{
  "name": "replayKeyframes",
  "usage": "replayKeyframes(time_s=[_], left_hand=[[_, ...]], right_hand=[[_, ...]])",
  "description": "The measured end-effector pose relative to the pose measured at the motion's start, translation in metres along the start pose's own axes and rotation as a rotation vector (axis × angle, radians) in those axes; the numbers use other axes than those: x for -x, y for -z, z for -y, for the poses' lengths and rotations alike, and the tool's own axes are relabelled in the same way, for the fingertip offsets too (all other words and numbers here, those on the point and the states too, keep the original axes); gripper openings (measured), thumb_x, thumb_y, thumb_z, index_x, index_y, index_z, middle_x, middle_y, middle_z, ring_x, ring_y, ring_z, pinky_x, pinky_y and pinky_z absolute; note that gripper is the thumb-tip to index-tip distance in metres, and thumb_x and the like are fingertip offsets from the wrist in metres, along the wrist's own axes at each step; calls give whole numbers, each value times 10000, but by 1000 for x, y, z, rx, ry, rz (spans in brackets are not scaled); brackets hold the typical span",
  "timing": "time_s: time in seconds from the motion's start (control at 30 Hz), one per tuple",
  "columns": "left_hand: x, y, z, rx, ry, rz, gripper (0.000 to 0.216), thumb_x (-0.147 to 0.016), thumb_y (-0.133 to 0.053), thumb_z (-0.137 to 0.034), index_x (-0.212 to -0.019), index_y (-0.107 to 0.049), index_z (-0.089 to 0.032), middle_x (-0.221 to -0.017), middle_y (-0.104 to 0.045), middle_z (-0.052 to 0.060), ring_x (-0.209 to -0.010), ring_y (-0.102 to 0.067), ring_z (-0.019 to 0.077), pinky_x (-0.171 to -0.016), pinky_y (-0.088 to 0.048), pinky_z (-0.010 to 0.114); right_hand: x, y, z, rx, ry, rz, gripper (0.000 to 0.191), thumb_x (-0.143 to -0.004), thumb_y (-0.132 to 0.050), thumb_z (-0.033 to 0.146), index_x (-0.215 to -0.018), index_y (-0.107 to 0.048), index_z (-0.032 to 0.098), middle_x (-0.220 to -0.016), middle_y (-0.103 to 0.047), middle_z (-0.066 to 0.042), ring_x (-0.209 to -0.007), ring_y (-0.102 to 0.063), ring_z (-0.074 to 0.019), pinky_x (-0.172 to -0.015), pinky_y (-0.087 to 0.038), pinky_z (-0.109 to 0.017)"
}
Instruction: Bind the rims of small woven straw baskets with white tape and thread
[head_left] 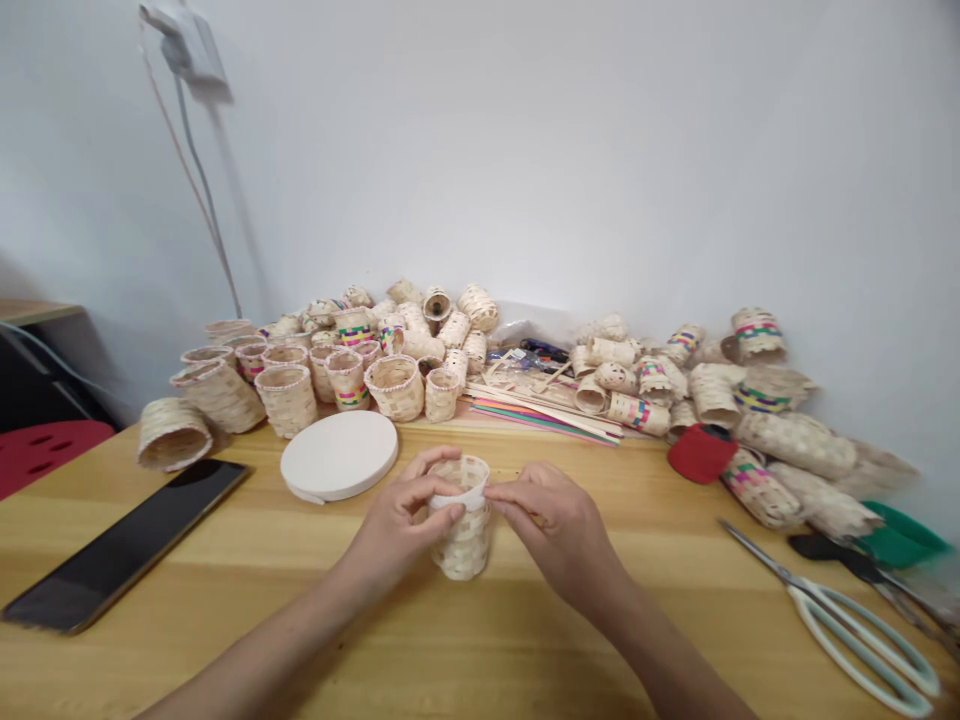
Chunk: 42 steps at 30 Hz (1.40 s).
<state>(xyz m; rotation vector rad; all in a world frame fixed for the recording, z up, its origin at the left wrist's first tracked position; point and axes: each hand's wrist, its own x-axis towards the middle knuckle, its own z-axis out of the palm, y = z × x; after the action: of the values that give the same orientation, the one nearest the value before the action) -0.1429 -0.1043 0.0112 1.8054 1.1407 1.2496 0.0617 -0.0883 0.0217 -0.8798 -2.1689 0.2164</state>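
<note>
A small woven bamboo basket [461,545] stands upright on the wooden table, with a white band around its rim. My left hand [409,510] grips the basket's rim from the left, thumb on the outer front side and fingers at the far side. On the right of the rim, my right hand [551,520] is closed in a pinch at the white band; what sits between the fingertips is too small to make out clearly. Just behind my left hand lies a flat roll of white tape [340,455], its loose end at the near edge.
Several finished-looking woven baskets [289,400] crowd the back left. Colored strips [547,418] lie at the back middle, near more baskets [652,380] piled right. White-handled scissors [840,625] and a red object [701,453] are at right, a dark phone [124,545] at left.
</note>
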Motion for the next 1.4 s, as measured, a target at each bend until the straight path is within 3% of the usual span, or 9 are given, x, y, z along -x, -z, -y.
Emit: replayKeyframes(time_s=[0.27,0.5,0.73,0.9,1.07,1.4], left_hand=[[0,-3,7,-8,-28,-31,142,-773,-633,-313,-775,-690,-183,-1247,-542,124,-1161,-515,266,-992,-397,416],[-5,2,5,80,71,-13,163,-746,-643,-320,-712,-689,-168,-1241,-534,137,-1168,-507,271,-997,-372,407],[-3,1,0,236,180,69,192,-703,-695,-339,-682,-648,-153,-1245,-529,139,-1179,-500,275,-963,-383,372],[-2,-1,6,297,206,97,221,-708,-713,-354,-703,-633,-148,-1272,-507,143,-1149,-517,275,-913,-410,363],[-2,-2,6,301,148,115,219,-722,-713,-365,-729,-651,-154,-1247,-524,133,-1135,-524,269,-911,-416,361],[-2,5,-5,132,35,8,198,-776,-652,-331,-676,-647,-160,-1178,-574,120,-1106,-545,250,-949,-400,364]], right_hand=[[0,-3,4,204,131,-32,179,-909,-531,163,-908,-703,210,-676,-523,-24,-655,-466,-166,-559,-316,-260],[-1,-8,-2,-2,66,-80,149,-935,-498,179,-841,-613,181,-768,-589,-30,-751,-517,-171,-664,-389,-279],[-1,-10,4,33,217,-102,118,-932,-505,168,-870,-603,187,-790,-624,-41,-747,-523,-175,-678,-416,-293],[0,-15,1,45,227,-76,128,-937,-493,168,-898,-613,192,-800,-626,-44,-760,-535,-171,-680,-429,-286],[2,-18,-1,18,189,-81,137,-931,-502,169,-901,-633,195,-796,-624,-43,-761,-535,-172,-679,-431,-288],[-2,0,4,-46,117,-136,162,-894,-556,165,-944,-705,204,-711,-587,-26,-705,-534,-162,-622,-413,-273]])
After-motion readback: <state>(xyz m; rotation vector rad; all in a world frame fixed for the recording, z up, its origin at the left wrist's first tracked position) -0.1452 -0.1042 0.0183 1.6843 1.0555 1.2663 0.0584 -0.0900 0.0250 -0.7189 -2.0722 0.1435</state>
